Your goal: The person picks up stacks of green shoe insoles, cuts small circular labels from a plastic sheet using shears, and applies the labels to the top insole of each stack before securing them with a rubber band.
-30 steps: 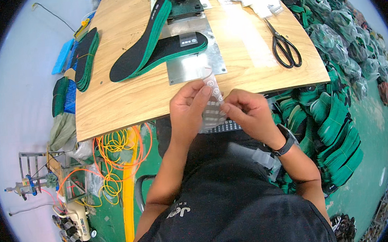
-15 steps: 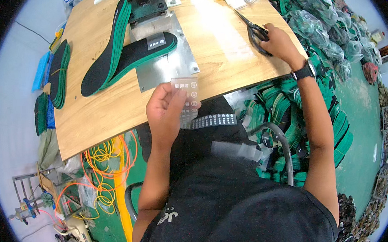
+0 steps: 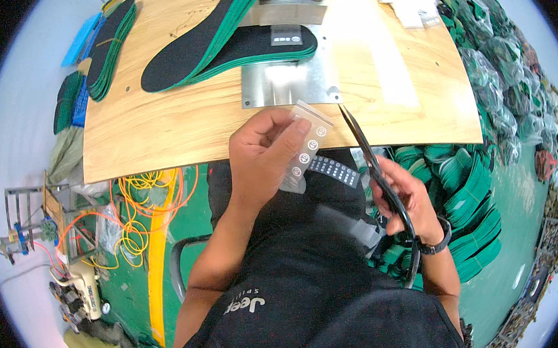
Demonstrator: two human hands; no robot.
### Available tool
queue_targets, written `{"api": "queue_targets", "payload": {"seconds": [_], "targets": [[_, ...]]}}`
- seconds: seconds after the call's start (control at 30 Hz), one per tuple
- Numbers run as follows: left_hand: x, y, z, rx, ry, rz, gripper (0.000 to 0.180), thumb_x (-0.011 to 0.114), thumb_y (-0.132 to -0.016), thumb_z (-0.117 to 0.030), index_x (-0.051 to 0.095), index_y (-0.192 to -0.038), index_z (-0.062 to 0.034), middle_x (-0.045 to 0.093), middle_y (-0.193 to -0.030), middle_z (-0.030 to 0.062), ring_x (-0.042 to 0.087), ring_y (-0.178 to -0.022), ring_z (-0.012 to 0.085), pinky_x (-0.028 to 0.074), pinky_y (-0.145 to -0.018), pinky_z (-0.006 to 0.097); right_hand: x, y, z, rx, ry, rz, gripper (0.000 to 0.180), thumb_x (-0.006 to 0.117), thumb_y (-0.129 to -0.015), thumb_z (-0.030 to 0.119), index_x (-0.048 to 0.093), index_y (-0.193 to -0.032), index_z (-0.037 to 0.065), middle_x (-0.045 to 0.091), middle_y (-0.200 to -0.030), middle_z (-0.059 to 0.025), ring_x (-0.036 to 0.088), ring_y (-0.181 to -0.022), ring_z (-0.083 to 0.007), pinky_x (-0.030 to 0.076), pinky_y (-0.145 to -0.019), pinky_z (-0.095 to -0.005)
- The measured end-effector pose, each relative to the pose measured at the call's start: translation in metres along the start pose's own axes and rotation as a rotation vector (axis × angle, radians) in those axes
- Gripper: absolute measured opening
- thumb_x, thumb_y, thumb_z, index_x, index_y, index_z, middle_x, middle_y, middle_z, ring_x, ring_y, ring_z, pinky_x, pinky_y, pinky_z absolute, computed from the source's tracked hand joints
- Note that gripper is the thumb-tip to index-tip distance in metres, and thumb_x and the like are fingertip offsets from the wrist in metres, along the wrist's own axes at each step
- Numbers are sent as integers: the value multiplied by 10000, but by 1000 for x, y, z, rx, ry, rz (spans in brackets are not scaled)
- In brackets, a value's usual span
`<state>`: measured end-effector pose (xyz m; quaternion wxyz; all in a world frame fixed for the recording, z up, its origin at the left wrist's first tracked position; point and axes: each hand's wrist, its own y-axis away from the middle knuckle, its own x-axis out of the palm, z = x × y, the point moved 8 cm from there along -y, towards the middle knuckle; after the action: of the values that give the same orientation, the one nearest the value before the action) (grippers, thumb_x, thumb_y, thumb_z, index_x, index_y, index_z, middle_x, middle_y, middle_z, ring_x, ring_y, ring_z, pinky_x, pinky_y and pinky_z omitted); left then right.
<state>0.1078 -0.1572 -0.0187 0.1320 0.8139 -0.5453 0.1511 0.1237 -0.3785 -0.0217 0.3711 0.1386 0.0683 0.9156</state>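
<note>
My left hand [image 3: 258, 156] pinches a clear sheet of printed labels [image 3: 312, 136] between thumb and fingers, just off the table's front edge. A strip with rows of small white marks [image 3: 336, 171] hangs below it over my dark trousers; whether it is one piece with the sheet I cannot tell. On the right, my right hand [image 3: 406, 194] grips black-handled scissors [image 3: 367, 152]. Their blades point up and left, beside the sheet and apart from it. On the table, black-and-green insoles [image 3: 183, 58] are stacked crosswise, and a label [image 3: 286, 35] lies on the lower stack.
A metal plate [image 3: 286, 86] lies on the wooden table [image 3: 172, 133], partly under the insoles. More insoles [image 3: 112, 50] stand at its left edge. Green insole bundles [image 3: 469, 212] heap beside my right arm. Orange and yellow hoses [image 3: 142, 206] coil on the floor at left.
My right hand has lifted the scissors off the table and brought them in toward the labels. The label sheet has tilted to the right in my left hand. The view has shifted.
</note>
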Motion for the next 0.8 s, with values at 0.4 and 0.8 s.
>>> {"api": "queue_targets", "payload": {"seconds": [0.4,0.8], "targets": [[8,6,6,-54,17,92,110,636,-857,-63,606,-916,25,644,-730,71,620,-612,112,495,-537,215,8,-21,18,41,443,217,1128,873,-491,486,368,-1377,3,559,-1230,-124,539,-1053,-185,390,-921,-301],[13,8,11,-85,-8,129,104,626,-856,-39,598,-924,34,640,-745,83,617,-611,122,514,-543,241,-5,-16,21,20,583,168,1009,883,-504,412,462,-1319,-9,548,-823,-38,457,-707,-91,381,-656,-229]]}}
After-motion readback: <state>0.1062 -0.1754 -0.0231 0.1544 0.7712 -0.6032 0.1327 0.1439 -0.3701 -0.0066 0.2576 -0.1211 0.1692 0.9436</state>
